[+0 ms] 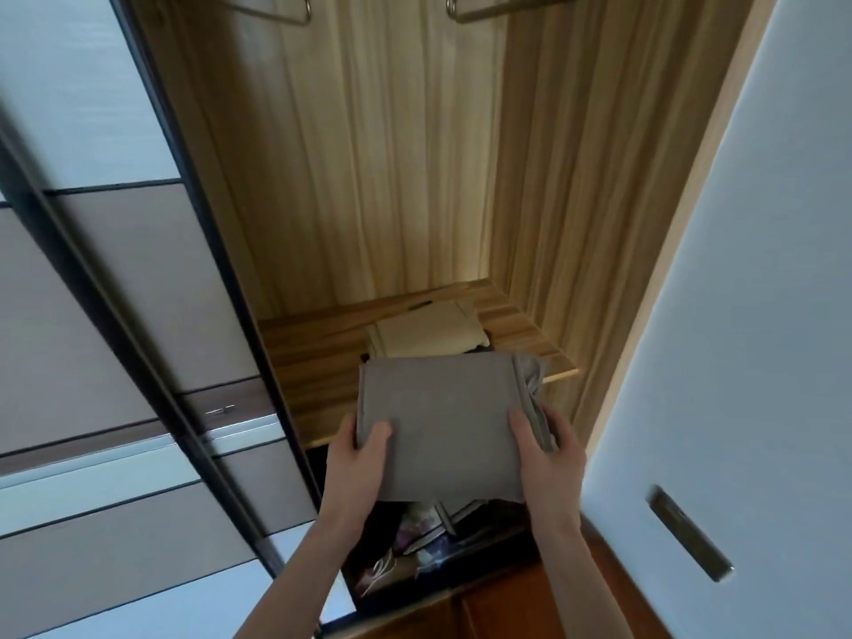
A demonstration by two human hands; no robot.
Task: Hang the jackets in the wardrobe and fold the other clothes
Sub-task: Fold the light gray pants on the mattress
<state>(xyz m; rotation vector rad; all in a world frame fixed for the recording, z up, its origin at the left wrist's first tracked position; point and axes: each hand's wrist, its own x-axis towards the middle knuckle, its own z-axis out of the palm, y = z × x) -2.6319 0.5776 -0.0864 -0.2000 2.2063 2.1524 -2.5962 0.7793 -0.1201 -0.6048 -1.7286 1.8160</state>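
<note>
The person's left hand (357, 458) and right hand (546, 449) each clasp a side of a folded grey garment (438, 422), thumbs on top and the remaining fingers underneath, out of sight. The garment is held level over the front edge of the wooden shelf (304, 357) inside the open wardrobe (392, 177), not yet resting on it. On its right side a loose fold bunches out beside the right thumb; in this inspector's judgement that layer could slip free and undo the fold if the grip slackens or the piece is pushed in along the wood. A folded beige item (428, 334) already lies toward the back of the shelf, with something dark at its right corner; sliding the grey piece in could shove or rumple it. Below the shelf's front edge an open compartment (415, 546) holds mixed oddments, into which a dropped garment would fall. Two bare hangers (465, 9) hang at the top. A sliding panel stands left, a white door (737, 315) right.
</note>
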